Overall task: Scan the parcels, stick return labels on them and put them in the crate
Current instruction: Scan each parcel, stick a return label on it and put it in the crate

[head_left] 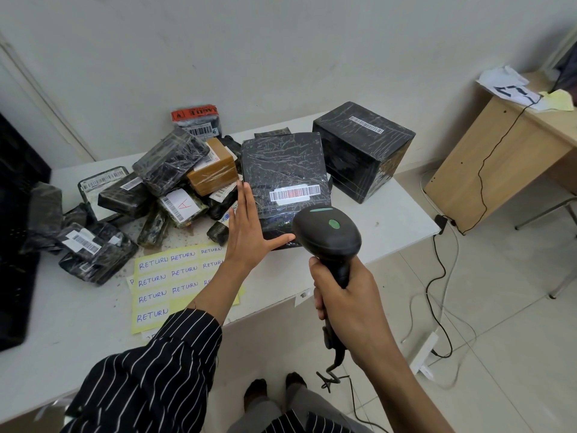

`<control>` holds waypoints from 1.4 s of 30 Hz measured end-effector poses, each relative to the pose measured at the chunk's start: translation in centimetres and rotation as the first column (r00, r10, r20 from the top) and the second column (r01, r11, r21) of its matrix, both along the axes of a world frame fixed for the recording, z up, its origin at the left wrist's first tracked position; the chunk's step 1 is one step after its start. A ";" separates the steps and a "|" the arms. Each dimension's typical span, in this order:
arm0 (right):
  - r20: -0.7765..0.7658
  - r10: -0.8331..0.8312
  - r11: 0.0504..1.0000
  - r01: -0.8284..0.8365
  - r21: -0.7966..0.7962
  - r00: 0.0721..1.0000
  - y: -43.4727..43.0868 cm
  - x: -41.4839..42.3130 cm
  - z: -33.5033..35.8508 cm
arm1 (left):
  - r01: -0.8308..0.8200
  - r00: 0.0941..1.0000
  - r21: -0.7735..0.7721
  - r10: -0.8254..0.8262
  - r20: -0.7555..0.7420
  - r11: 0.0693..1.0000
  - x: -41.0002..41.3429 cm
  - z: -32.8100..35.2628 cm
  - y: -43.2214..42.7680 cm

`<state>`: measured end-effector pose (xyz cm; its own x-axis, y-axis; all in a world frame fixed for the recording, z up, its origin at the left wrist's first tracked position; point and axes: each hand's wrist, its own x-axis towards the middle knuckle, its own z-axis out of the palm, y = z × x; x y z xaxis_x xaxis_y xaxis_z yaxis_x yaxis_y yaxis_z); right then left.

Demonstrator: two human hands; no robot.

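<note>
Our left hand (pixel 246 226) lies flat, fingers straight, against the black parcel (pixel 281 170); our right hand (pixel 346 298) has its grip wrapped round the scanner (pixel 327 235).

A white table (pixel 390 220) stands against a plain pale wall (pixel 281 57). To its right is a light wooden desk (pixel 487 157) with crumpled white paper (pixel 505 84) and a yellow sheet (pixel 560 100) on top. A black cable (pixel 482 182) hangs down the desk's side to the pale tiled floor (pixel 499 307), where a white power strip (pixel 424 354) lies among loose cables.
</note>
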<state>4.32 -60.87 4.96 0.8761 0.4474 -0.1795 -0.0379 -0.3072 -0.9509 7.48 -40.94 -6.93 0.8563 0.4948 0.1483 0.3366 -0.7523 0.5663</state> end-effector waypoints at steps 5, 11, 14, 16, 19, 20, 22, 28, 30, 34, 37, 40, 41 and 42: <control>-0.013 -0.010 1.000 0.010 0.007 1.000 -0.1 0.0 0.0 | 0.003 1.000 -0.006 -0.003 0.009 1.000 0.0 0.1 0.0; -0.018 -0.004 1.000 0.004 0.017 1.000 0.0 0.0 0.0 | 0.001 1.000 0.000 -0.001 0.009 1.000 0.0 0.2 0.0; -0.025 -0.001 1.000 0.002 0.028 1.000 -0.1 0.1 0.1 | 0.001 1.000 -0.009 -0.001 0.007 1.000 0.0 0.2 0.1; -0.027 0.002 0.999 -0.002 0.032 1.000 -0.1 0.1 0.1 | 0.001 1.000 -0.012 -0.001 0.006 1.000 0.0 0.2 0.1; -0.025 0.011 1.000 -0.010 0.030 1.000 -0.1 0.1 0.1 | 0.004 1.000 -0.014 -0.004 0.006 1.000 0.1 0.2 0.1; -0.018 0.014 1.000 -0.014 0.023 1.000 -0.1 0.1 0.0 | 0.004 1.000 -0.014 -0.004 0.008 1.000 0.1 0.2 0.1; -0.009 0.017 1.000 -0.017 0.014 1.000 -0.1 0.1 0.0 | 0.004 1.000 -0.013 -0.004 0.013 1.000 0.1 0.2 0.1; 0.011 0.021 1.000 -0.021 0.005 1.000 0.0 0.1 -0.1 | 0.003 1.000 -0.001 -0.003 0.014 1.000 0.1 0.2 0.2; 0.014 0.020 1.000 -0.020 0.008 1.000 0.0 0.1 -0.1 | 0.005 1.000 -0.008 -0.005 0.010 1.000 0.1 0.3 0.2; 0.015 0.010 1.000 -0.011 0.011 1.000 0.1 0.1 -0.1 | 0.010 1.000 -0.024 -0.010 0.005 1.000 -0.1 0.4 0.2; 0.017 0.003 1.000 -0.003 0.006 1.000 0.1 0.1 -0.1 | 0.010 1.000 -0.031 -0.010 0.007 0.999 -0.1 0.3 0.1; 0.012 0.001 1.000 -0.001 -0.004 1.000 0.2 0.1 0.0 | 0.009 1.000 -0.022 -0.009 0.009 1.000 0.0 0.2 0.1; 0.010 0.002 1.000 -0.001 -0.005 1.000 0.2 0.1 0.0 | 0.009 1.000 -0.020 -0.009 0.010 1.000 0.0 0.2 0.1; 0.009 0.003 1.000 -0.002 -0.008 1.000 0.2 0.1 0.0 | 0.009 1.000 -0.020 -0.009 0.010 1.000 -0.1 0.2 0.1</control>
<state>4.46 -60.72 5.01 0.8766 0.4483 -0.1748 -0.0284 -0.3144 -0.9489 7.43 -40.83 -6.72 0.8591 0.4902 0.1472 0.3242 -0.7438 0.5845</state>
